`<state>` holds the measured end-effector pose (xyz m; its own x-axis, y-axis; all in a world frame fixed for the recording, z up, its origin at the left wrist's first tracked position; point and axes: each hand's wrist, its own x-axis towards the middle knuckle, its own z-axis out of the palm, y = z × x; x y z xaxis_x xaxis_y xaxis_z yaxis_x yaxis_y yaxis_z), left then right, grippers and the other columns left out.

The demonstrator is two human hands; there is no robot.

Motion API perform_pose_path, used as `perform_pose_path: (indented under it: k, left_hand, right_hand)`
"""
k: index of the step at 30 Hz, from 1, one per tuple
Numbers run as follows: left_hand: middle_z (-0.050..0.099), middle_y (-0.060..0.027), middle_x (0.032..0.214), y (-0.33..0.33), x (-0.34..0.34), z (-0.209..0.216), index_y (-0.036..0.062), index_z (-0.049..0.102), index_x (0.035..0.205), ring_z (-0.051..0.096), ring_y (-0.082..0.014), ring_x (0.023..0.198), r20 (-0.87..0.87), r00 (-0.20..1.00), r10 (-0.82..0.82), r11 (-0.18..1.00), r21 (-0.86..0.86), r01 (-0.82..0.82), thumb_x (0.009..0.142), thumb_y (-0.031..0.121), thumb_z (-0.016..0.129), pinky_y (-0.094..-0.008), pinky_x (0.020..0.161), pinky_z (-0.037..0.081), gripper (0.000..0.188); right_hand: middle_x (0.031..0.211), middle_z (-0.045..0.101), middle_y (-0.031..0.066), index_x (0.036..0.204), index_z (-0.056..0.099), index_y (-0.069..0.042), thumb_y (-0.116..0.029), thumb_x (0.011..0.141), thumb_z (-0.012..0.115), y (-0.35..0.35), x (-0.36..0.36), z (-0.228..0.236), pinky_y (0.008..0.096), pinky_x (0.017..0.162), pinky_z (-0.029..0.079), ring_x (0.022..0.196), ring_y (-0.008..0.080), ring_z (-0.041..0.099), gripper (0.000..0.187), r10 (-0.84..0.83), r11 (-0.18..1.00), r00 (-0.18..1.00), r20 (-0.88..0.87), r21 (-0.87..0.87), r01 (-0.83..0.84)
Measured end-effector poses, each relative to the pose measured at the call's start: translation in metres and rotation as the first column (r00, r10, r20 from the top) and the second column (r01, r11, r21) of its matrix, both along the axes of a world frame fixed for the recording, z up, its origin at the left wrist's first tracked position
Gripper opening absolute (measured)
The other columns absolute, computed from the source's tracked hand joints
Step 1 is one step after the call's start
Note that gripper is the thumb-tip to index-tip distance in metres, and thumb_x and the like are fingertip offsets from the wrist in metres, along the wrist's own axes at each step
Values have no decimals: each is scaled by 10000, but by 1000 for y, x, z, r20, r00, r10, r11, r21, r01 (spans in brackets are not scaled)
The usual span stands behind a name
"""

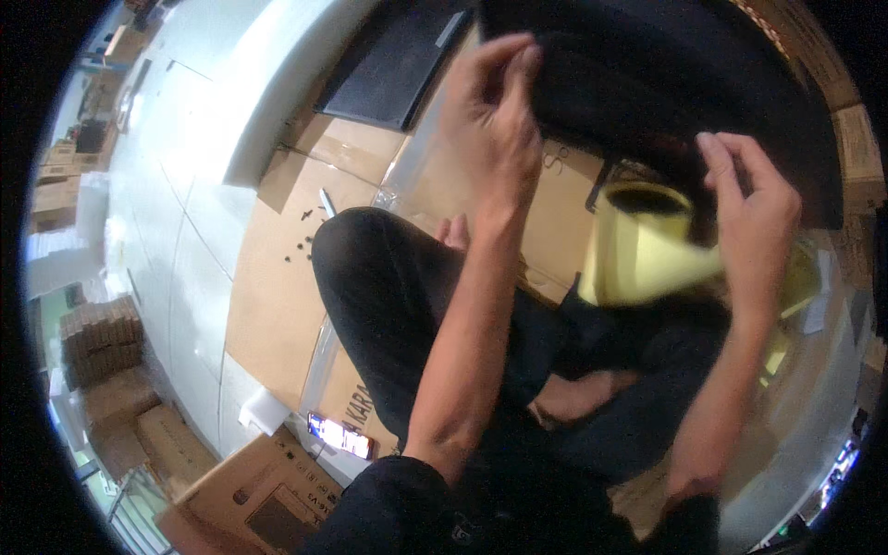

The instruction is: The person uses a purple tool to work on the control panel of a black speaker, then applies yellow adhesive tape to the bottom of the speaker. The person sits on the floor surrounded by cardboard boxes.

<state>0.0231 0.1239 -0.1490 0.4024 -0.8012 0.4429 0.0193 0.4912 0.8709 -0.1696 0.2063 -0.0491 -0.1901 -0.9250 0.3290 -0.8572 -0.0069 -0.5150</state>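
- Both bare forearms rise closest to the camera, ending in my left hand (499, 129) and right hand (754, 203), raised well apart from each other.
- On each hand I have thumb and fingertips drawn close; whether something thin is pinched there, I cannot tell.
- Beyond my fingers, the large black thing (666, 83) fills the upper right; my left fingertips show against its edge, though contact is unclear.
- Between my hands, lower down, sits a yellow roll-shaped thing (638, 264), blurred, close by my right wrist.
- As for progress, I judge the work unfinished: small black pieces (299, 247) lie loose on the cardboard sheet (268, 314) beside my knee, near a thin pale tool (326, 203). I see no finished piece to count.
- Containers: the yellow thing has a dark opening, contents hidden. A printed cardboard box (259, 495) stands lower left, its inside out of sight, near a lit phone (340, 435). Farther left, I can't see into the stacked brown cartons (97, 342).
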Motion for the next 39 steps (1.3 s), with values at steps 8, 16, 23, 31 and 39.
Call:
perform_pose_path:
  k: [8,16,23,31,39]
  left_hand:
    - [584,-50,960,-49,-20,4,32,774,982,571,-167,890,-10,904,427,871,-264,-414,842,10,818,-271,732,491,148]
    - [545,-44,916,-59,-37,-1,32,777,975,557,-179,886,-25,805,593,771,-270,-577,841,3,817,-291,725,468,143]
    - [538,-44,899,-61,-47,0,29,775,953,547,-190,874,15,730,683,710,-249,-659,819,-27,808,-318,733,468,148]
    - [628,-51,882,-60,-29,0,14,708,936,597,-135,811,158,560,813,579,-322,-749,833,76,839,-262,752,494,177]
    - [628,-97,1038,-38,-14,17,27,712,1053,600,-197,900,37,944,327,942,-86,-323,821,4,811,-310,796,499,253]
  right_hand:
    - [700,680,28,992,785,-60,-357,929,764,-38,25,-18,259,635,469,667,87,618,304,-214,964,977,-9,-162,209]
    - [697,676,10,972,784,-44,-384,912,788,-51,28,-35,226,601,433,665,60,600,346,-261,933,960,101,-230,278]
    - [693,671,4,951,779,-31,-349,913,794,-55,29,-38,209,585,419,658,48,593,321,-243,928,960,140,-254,272]
    - [686,675,17,941,775,-17,-341,915,794,-55,36,-35,216,588,438,650,54,602,325,-267,924,946,182,-229,305]
    - [734,719,57,969,778,1,-347,911,795,-54,41,-31,231,633,488,696,89,665,353,-318,916,936,151,-205,345]
